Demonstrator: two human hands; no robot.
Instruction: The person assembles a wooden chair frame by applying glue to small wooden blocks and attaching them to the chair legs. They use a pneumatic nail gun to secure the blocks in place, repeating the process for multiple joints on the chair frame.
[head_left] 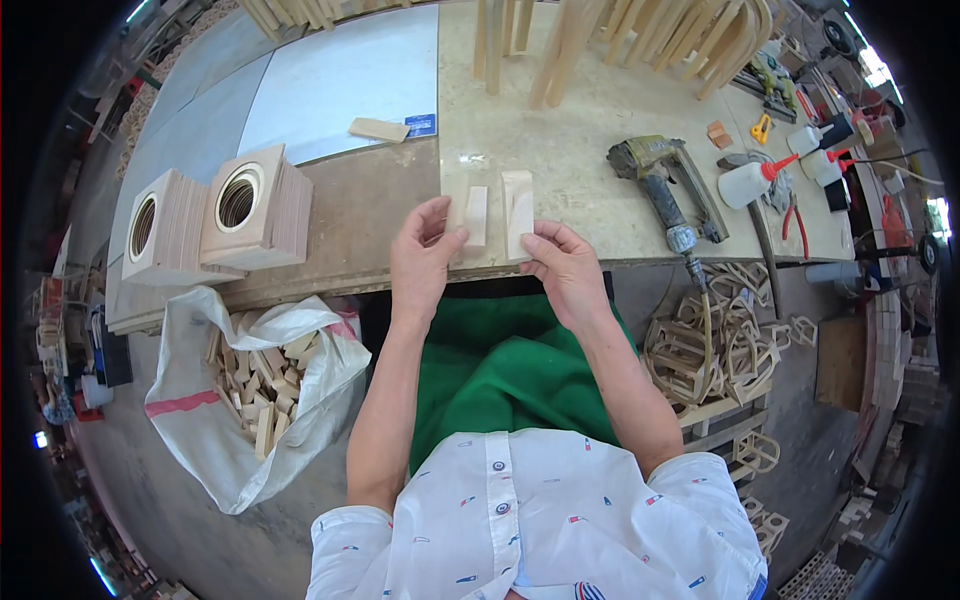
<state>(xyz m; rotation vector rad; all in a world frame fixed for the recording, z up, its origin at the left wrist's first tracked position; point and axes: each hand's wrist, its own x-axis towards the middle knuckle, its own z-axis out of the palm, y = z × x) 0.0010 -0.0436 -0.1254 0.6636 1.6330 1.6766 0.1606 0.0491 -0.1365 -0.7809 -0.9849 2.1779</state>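
Wooden blocks — between both hands

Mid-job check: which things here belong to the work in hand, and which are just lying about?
Work in hand:
left wooden piece, at the left hand
right wooden piece, in the right hand

Probably just lying about, untouched:
red-handled pliers
small yellow tool
nail gun, though its role is unclear

Left hand's gripping a small wood block by the table's front edge, right hand's pinching another piece beside it, and two holed wood stacks are sitting near the front-left corner.
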